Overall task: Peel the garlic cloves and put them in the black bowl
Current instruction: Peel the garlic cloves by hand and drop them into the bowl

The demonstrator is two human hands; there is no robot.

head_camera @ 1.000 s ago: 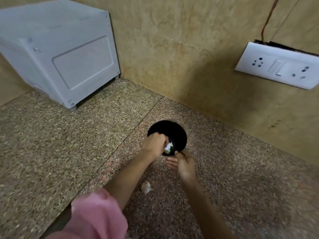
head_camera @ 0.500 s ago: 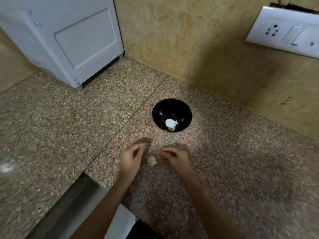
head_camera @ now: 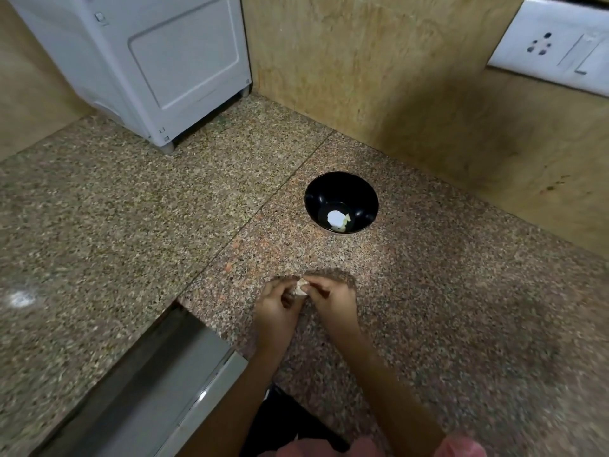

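One wide-angle camera, worn on the head, looks forward and steeply down onto the speckled brown granite surface point(head_camera: 115, 225), facing a corner of tan walls point(head_camera: 362, 77). Nearest the lens, low of centre at 6 o'clock, are the left hand point(head_camera: 275, 311) and right hand point(head_camera: 333, 301), both pinching a pale garlic clove point(head_camera: 301, 287). The round black bowl point(head_camera: 339, 189) sits farther off near centre; a white boxy appliance point(head_camera: 158, 61) fills 11 o'clock, a white socket plate point(head_camera: 553, 44) 2 o'clock.

Bowl: round black bowl point(head_camera: 342, 189) on the speckled stone tabletop point(head_camera: 131, 225).
Inside it: peeled white garlic pieces point(head_camera: 336, 219).
Before it: left hand point(head_camera: 275, 311) and right hand point(head_camera: 333, 303), papery garlic clove point(head_camera: 300, 287) pinched between.
Back left: white box-shaped appliance point(head_camera: 148, 61).
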